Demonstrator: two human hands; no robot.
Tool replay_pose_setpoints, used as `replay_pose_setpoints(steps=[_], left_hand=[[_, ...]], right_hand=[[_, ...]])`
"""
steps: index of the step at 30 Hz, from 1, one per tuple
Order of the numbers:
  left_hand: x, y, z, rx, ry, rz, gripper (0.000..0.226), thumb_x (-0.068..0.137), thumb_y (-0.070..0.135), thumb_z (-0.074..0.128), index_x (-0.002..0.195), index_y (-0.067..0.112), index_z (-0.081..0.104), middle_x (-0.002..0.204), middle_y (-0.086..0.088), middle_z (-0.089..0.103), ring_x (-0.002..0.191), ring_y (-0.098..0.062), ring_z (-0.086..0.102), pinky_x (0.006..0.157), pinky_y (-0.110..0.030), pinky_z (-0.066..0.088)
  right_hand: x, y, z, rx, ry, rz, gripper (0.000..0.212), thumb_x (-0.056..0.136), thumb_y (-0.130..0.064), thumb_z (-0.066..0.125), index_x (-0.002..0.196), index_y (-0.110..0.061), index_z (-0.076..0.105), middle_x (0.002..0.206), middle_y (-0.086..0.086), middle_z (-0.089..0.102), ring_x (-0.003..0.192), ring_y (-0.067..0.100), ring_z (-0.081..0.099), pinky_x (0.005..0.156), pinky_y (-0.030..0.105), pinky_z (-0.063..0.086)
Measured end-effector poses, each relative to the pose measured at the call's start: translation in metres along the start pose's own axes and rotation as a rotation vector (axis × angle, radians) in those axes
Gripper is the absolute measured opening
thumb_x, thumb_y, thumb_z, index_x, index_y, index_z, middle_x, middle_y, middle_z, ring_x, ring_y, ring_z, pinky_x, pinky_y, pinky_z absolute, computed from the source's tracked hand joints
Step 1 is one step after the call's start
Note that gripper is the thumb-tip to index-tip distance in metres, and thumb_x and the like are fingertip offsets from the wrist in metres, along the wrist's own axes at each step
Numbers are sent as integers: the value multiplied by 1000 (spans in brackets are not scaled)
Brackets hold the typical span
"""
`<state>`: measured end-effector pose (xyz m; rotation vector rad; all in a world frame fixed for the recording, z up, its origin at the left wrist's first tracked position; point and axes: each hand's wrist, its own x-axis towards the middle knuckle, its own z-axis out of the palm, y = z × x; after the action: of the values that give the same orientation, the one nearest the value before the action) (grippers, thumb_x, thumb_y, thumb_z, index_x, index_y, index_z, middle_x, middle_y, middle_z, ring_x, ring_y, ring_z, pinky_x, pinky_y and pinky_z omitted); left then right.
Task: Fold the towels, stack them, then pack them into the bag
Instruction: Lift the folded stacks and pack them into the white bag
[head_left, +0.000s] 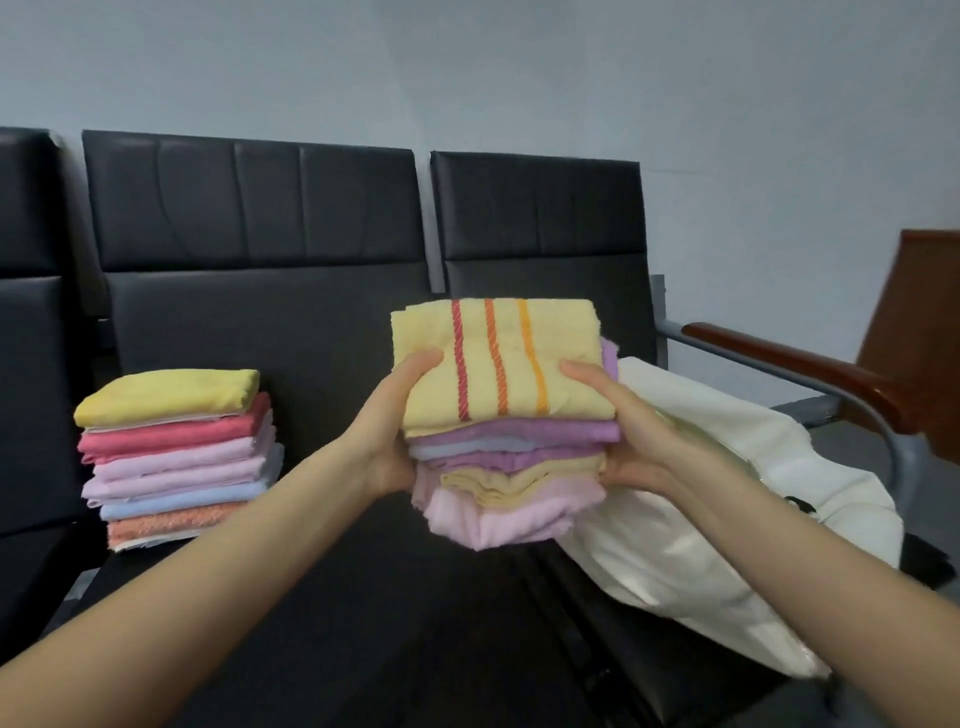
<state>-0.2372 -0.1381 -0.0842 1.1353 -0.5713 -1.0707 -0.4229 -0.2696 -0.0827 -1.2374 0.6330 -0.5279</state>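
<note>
I hold a stack of folded towels in the air above the black seats, a yellow striped one on top, purple, yellow and pink ones beneath. My left hand grips its left side, thumb on top. My right hand grips its right side the same way. A second stack of folded towels, yellow on top, then red, pink, blue and orange, rests on the left seat. A white fabric bag lies on the right seat, just right of the held stack.
Black padded bench seats with tall backrests run across the view. A wooden armrest on a grey metal frame stands at the right. A brown wooden panel is at the far right edge.
</note>
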Motion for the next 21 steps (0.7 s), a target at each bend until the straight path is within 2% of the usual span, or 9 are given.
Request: replay_pose_setpoints(steps=[2, 4, 6, 9, 11, 15, 17, 19, 21], left_hand=[[12, 16, 36, -11, -47, 49, 46, 82, 50, 66, 118, 22, 66, 107, -13, 73, 101, -34, 68, 92, -49, 51], [29, 26, 77, -2, -106, 72, 50, 79, 53, 69, 119, 22, 66, 107, -13, 73, 102, -34, 68, 95, -51, 50], [44, 24, 121, 14, -160, 74, 50, 79, 55, 68, 116, 22, 66, 102, -11, 74, 99, -32, 68, 93, -49, 51], [72, -7, 178, -1, -240, 60, 42, 85, 52, 63, 111, 20, 66, 96, -10, 75, 95, -29, 69, 89, -42, 53], [93, -39, 203, -31, -264, 21, 44, 86, 51, 62, 113, 17, 67, 99, -13, 75, 95, -29, 69, 87, -41, 54], [125, -102, 208, -49, -223, -24, 47, 88, 52, 58, 118, 17, 65, 100, -9, 75, 96, -28, 69, 81, -37, 54], [133, -129, 193, -58, -133, -48, 52, 85, 56, 59, 123, 22, 61, 106, -8, 73, 101, -28, 67, 84, -39, 53], [136, -150, 173, -79, -42, -84, 62, 79, 63, 59, 128, 25, 58, 113, -8, 70, 105, -30, 65, 83, -41, 54], [133, -161, 158, -76, 9, -126, 73, 71, 73, 58, 128, 26, 57, 116, -10, 69, 105, -36, 64, 66, -39, 58]], right_hand=[[-3, -37, -28, -52, 36, -50, 61, 68, -52, 76, 118, -20, 64, 104, 13, 74, 108, 33, 63, 99, 47, 45], [-6, -69, -62, -92, 66, -92, 69, 66, -55, 75, 124, -21, 63, 116, 15, 70, 115, 34, 60, 105, 51, 41], [-15, -93, -98, -122, 114, -127, 78, 60, -58, 79, 126, -20, 61, 120, 15, 68, 116, 35, 61, 103, 50, 43], [-22, -98, -157, -122, 190, -107, 106, 36, -56, 91, 129, -16, 59, 121, 19, 66, 113, 36, 63, 99, 49, 46], [-21, -84, -192, -97, 238, -95, 107, 36, -52, 92, 130, -13, 59, 120, 20, 67, 113, 37, 63, 102, 49, 44], [-9, -39, -230, -70, 285, -39, 79, 61, -46, 85, 127, -10, 60, 116, 21, 68, 112, 36, 63, 100, 49, 46], [5, -21, -234, -139, 251, 19, 88, 51, -49, 89, 127, -12, 60, 117, 19, 68, 115, 35, 62, 106, 52, 42], [22, -14, -230, -225, 169, 77, 90, 54, -52, 86, 130, -13, 57, 121, 17, 67, 118, 34, 61, 109, 52, 39], [38, -16, -222, -320, 124, 135, 91, 55, -58, 83, 131, -17, 54, 123, 14, 67, 118, 33, 60, 109, 51, 40]])
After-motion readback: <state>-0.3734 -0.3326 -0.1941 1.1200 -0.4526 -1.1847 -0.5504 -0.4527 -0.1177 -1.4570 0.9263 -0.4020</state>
